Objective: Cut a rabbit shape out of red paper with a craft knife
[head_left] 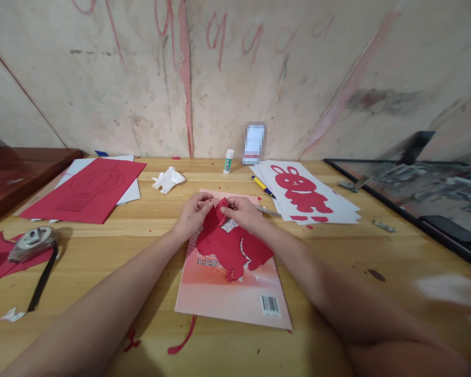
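Observation:
A red paper cut-out with drawn lines and cut slits lies over a pink booklet. My right hand pinches a folded-up flap at the cut-out's top between thumb and fingers. On the other side, my left hand has its fingers closed at the cut-out's upper left edge. Below the flap, a patterned patch shows through an opening in the red paper. A thin metal tool pokes out past my right hand; the rest of it is hidden.
A glue stick and a propped phone stand near the wall. White sheets with a red rabbit lie right, beside a yellow pen. Left are red paper, crumpled tissue and a tape dispenser. Red scraps lie in front.

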